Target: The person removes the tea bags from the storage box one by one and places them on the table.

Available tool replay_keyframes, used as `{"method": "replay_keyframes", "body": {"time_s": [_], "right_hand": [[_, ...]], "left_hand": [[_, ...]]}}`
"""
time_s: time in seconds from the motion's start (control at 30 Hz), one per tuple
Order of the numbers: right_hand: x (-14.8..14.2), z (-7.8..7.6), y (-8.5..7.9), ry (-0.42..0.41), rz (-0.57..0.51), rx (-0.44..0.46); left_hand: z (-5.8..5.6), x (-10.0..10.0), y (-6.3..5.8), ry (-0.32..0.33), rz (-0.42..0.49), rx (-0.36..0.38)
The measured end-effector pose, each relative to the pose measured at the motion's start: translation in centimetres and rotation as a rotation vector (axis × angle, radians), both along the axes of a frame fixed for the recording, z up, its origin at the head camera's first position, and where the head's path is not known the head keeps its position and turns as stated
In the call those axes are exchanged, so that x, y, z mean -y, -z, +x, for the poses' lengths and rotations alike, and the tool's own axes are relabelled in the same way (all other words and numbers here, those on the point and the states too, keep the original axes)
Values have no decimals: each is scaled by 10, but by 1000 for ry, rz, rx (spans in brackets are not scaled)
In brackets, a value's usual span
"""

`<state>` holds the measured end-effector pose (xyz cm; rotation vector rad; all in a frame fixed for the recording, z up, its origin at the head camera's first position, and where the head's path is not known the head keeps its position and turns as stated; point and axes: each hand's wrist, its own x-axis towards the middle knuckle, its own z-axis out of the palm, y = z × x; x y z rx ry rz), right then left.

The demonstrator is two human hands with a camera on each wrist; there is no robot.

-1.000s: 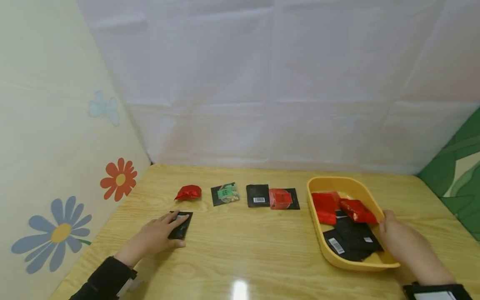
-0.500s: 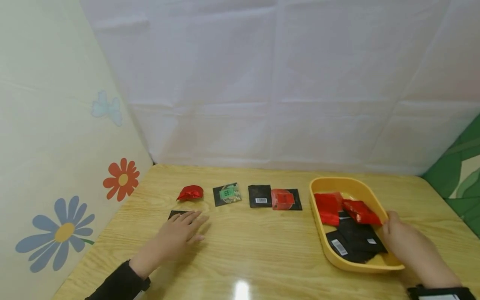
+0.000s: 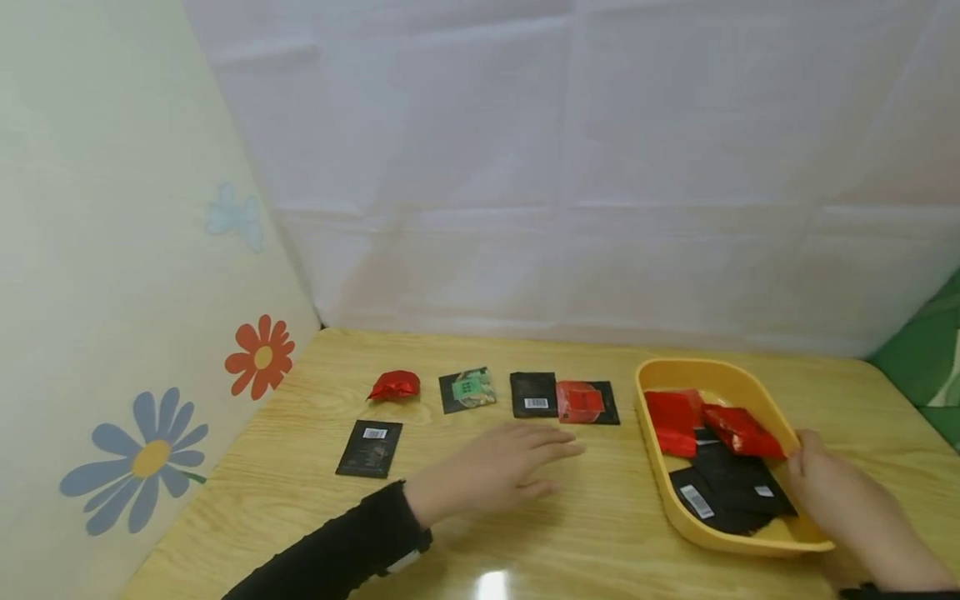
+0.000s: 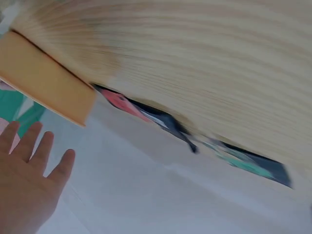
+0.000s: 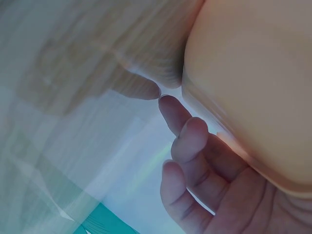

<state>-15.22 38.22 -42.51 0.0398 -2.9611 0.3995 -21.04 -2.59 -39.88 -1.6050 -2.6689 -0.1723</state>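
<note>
My left hand [image 3: 495, 471] hovers over the middle of the table, its fingers extended and holding nothing; the left wrist view shows the same spread fingers [image 4: 41, 151]. At the right, my right hand [image 3: 840, 492] grips the side rim of a yellow plastic tray [image 3: 660, 479]. In the right wrist view its curled fingers [image 5: 190, 141] lie by the tray wall [image 5: 243, 97]. Inside the tray are red foil packets [image 3: 671, 423] and several black sachets [image 3: 731, 483]. Beyond my left hand lie a black sachet with a barcode [image 3: 534, 395] and a red-and-black sachet [image 3: 587, 402].
A black sachet [image 3: 370, 448] lies left of my left forearm. Behind it are a crumpled red foil packet [image 3: 395, 385] and a green-labelled sachet [image 3: 468, 389]. White sheeting [image 3: 570, 208] stands along the table's back edge, a flowered panel [image 3: 142, 292] at the left.
My left hand has let go of the black sachet at the left and moved right across the table. That sachet stays on the table. My right hand keeps its hold on the tray.
</note>
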Motion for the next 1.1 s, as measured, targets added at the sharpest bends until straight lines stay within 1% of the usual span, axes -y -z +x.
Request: {"method": "replay_keyframes", "body": {"time_s": [0.1,0.2,0.33,0.4,0.53,0.67,0.73,0.83,0.97,1.03,1.1], "right_hand": [[-1,1,-2,16,-4,38],[-1,2,-3,19,-11,52],[-1,3,-2,34,-21,80],[-2,2,-2,44,-23,91],[-1,1,-1,52,-33,103],[-1,0,0,42,-41,95],[-1,0,0,31,-35,72],[-3,1,-2,18,-33,54],[-6,2,-3,13,-38,51],[-8,3,-2,10,-38,44],[-9,3,-2,9,-38,47]], "left_hand": [[-1,-37,-3,66,-42,-18],[1,-69,-6,120,-84,-10],[5,-104,-9,168,-126,18],[6,-118,-10,183,-143,5],[3,-139,-10,186,-170,-10],[-4,-155,-8,187,-180,17],[-7,-163,-8,178,-196,28],[-8,-177,-9,152,-237,41],[-6,-199,-13,111,-297,46],[-4,-211,-14,82,-326,52],[-2,-221,-15,35,-353,69]]}}
